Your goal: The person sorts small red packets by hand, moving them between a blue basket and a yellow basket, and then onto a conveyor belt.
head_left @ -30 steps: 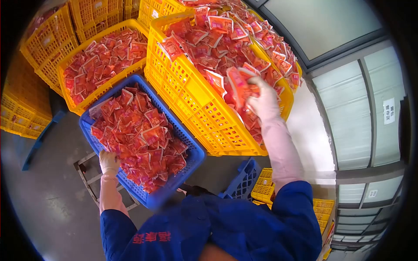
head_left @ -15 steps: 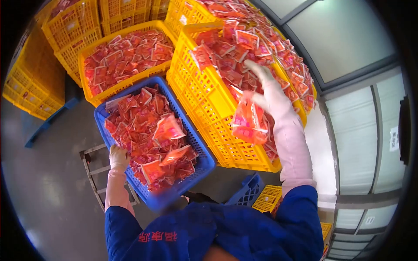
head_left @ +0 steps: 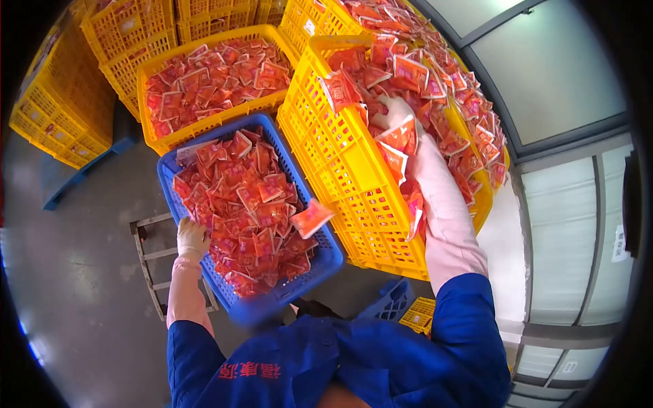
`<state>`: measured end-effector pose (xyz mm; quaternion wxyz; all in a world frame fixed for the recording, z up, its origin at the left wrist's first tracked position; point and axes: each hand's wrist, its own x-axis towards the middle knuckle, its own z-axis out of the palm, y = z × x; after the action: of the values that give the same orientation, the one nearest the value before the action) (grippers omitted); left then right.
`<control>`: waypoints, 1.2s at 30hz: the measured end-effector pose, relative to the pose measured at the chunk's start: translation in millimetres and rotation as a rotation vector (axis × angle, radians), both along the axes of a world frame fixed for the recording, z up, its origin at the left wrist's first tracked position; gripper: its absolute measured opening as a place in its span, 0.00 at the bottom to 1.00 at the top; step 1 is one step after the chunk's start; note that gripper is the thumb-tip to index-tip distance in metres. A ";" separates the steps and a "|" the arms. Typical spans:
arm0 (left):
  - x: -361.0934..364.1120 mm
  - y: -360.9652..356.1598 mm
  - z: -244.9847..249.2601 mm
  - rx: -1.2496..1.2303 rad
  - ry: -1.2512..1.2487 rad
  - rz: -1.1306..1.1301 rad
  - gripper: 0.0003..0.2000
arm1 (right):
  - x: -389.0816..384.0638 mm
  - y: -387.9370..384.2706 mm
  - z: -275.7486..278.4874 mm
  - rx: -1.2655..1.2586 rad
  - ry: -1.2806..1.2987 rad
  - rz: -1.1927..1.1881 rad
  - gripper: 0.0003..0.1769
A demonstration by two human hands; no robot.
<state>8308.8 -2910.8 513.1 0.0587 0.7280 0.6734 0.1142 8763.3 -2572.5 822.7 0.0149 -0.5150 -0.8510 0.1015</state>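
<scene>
A blue basket [head_left: 309,275] full of small red packets [head_left: 252,204] lies in front of me. My left hand [head_left: 193,238], in a pale glove, is closed at its left rim; what its fingers hold there is hard to make out. To the right, a tilted yellow crate [head_left: 333,160] is heaped with the same packets. My right hand [head_left: 396,114], gloved too, reaches in among them with its fingers partly hidden. One packet [head_left: 313,218] is over the blue basket's right rim, touching no hand.
Another yellow crate [head_left: 163,141] of packets stands behind the blue basket. Stacked yellow crates [head_left: 64,102] rest on a blue pallet [head_left: 58,178] at the left. A metal frame [head_left: 161,254] lies on the floor, and windows [head_left: 544,75] line the right side.
My right hand has moved up and left, deeper among the crate's packets. Loose packets near it and in the blue basket have shifted. The whole view has moved slightly.
</scene>
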 end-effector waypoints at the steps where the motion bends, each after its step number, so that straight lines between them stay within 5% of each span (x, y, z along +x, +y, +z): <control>1: -0.4 0.2 0.8 0.012 -0.004 0.014 0.05 | -9.0 -21.1 11.4 0.065 0.031 -0.068 0.35; 3: 0.7 -1.8 2.3 -0.029 -0.013 0.028 0.05 | 11.0 -17.7 -18.7 0.333 0.181 -0.108 0.30; 8: -4.6 -2.0 3.4 -0.056 -0.013 0.023 0.07 | -2.4 -61.6 33.5 0.464 0.279 -0.236 0.19; 11: -1.5 -3.8 6.2 -0.047 0.009 -0.012 0.08 | -9.2 -85.9 76.1 0.582 0.611 -0.095 0.19; 15: -1.1 -1.8 4.1 -0.065 0.015 -0.004 0.08 | -73.2 -145.9 126.3 0.348 0.812 -0.044 0.22; 18: -3.0 -0.4 -0.4 -0.106 -0.021 0.023 0.07 | -97.1 -161.4 139.3 0.255 0.363 0.320 0.26; 19: -3.1 -2.1 -1.1 -0.064 -0.006 0.014 0.07 | -94.1 -154.3 135.6 0.258 0.360 0.322 0.26; 22: -3.1 -3.0 -3.2 -0.056 -0.006 0.026 0.07 | -63.1 -80.0 99.9 -0.386 1.067 -0.385 0.39; 23: -2.6 -2.4 -4.1 -0.095 -0.014 0.034 0.07 | -50.8 -61.7 84.2 -0.256 0.724 -0.270 0.42; 25: -1.9 0.4 -4.8 -0.099 -0.019 0.031 0.08 | -34.8 -25.5 33.8 -0.310 0.535 -0.236 0.48; 26: -2.4 -0.2 -4.1 -0.079 -0.011 0.028 0.08 | -9.3 23.4 -26.3 -0.142 0.368 -0.133 0.46; 30: 0.4 -2.6 7.8 -0.096 0.010 0.039 0.09 | -24.1 30.6 -56.9 -0.437 0.661 -0.194 0.29; 33: 1.0 -2.5 12.0 -0.053 -0.023 0.040 0.08 | -34.7 7.8 -39.6 0.091 0.191 -0.151 0.19; 36: -2.0 -1.8 10.2 -0.099 0.016 0.031 0.08 | -19.5 8.8 -46.2 -0.175 0.865 -0.433 0.14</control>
<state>8306.9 -2912.6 523.3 0.0877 0.7145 0.6900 0.0758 8743.8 -2563.7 776.5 0.3445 -0.5902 -0.6284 0.3716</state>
